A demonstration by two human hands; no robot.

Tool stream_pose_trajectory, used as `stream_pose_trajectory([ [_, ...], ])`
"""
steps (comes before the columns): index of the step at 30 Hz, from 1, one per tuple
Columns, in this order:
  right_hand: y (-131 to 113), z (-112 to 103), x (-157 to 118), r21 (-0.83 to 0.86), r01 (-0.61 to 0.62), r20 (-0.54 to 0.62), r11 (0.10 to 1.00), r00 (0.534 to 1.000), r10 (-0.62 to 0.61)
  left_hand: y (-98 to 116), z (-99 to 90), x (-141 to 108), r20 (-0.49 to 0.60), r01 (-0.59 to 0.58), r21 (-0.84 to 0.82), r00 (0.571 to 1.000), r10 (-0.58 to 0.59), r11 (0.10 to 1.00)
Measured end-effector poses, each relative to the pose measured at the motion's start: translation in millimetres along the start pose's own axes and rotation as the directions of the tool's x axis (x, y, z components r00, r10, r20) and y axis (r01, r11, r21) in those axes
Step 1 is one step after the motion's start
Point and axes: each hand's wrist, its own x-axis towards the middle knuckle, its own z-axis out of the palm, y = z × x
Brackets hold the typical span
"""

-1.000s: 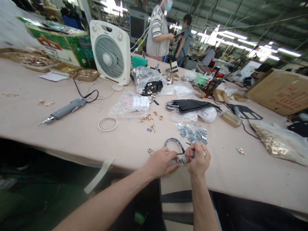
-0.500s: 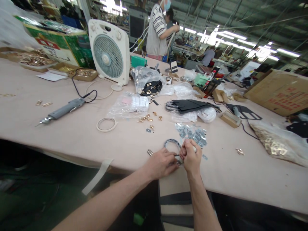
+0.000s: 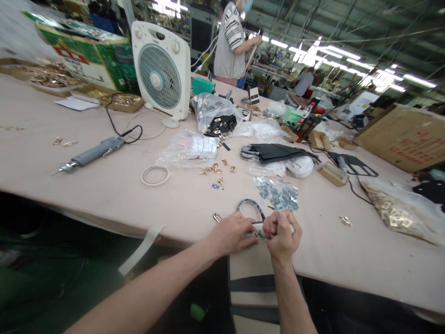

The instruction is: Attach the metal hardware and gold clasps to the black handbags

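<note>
Near the table's front edge my left hand [image 3: 236, 233] lies over a small pale piece with metal parts [image 3: 257, 230], its fingers bent and pressed on the piece's left end. My right hand [image 3: 283, 232] is closed in a fist at the right end; a pale end of something shows beside its fingers, too hidden to name. A dark looped handle [image 3: 251, 204] in clear wrap rises behind the piece. Left of my left hand lies a small metal clasp [image 3: 217, 217]. Small grey metal plates [image 3: 278, 194] lie on clear plastic behind my right hand.
A grey electric screwdriver [image 3: 92, 154] and a tape roll [image 3: 155, 176] lie to the left. A white fan [image 3: 162, 69] stands behind. Black handled pieces [image 3: 278, 152] lie at the back middle, a bag of fittings [image 3: 399, 211] at the right. A person [image 3: 229, 44] stands across the table.
My right hand has moved slightly right, away from my left hand, and more of the pale piece shows between them. The view has shifted slightly.
</note>
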Motion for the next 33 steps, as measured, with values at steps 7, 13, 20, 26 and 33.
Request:
stream_pose_trajectory([
  [7, -0.7, 0.8, 0.6, -0.095, -0.005, 0.089, 0.995, 0.996, 0.014, 3.9, -3.5, 1.3, 0.011, 0.003, 0.036, 1.000, -0.003, 0.999],
  [13, -14.3, -0.2, 2.1, -0.033, 0.155, 0.097, 0.987, 0.984, -0.151, 6.0, -3.7, 2.1, 0.006, 0.038, 0.027, 0.999, -0.038, 0.999],
  [20, -2.1, -6.7, 0.3, -0.115, 0.053, 0.132, 0.992, 0.991, -0.038, 4.1, -2.3, 2.6, -0.003, 0.009, 0.011, 1.000, -0.009, 1.000],
  [26, -14.5, -0.1, 7.3, -0.013, 0.091, 0.084, 0.996, 0.992, -0.090, 6.0, -3.5, 3.1, 0.012, 0.056, 0.025, 0.998, -0.056, 0.998],
  [33, -1.6, -9.3, -4.8, 0.051, 0.017, 0.025, 0.999, 1.000, -0.018, 6.7, -2.5, 2.2, -0.009, 0.079, 0.002, 0.997, -0.079, 0.997],
])
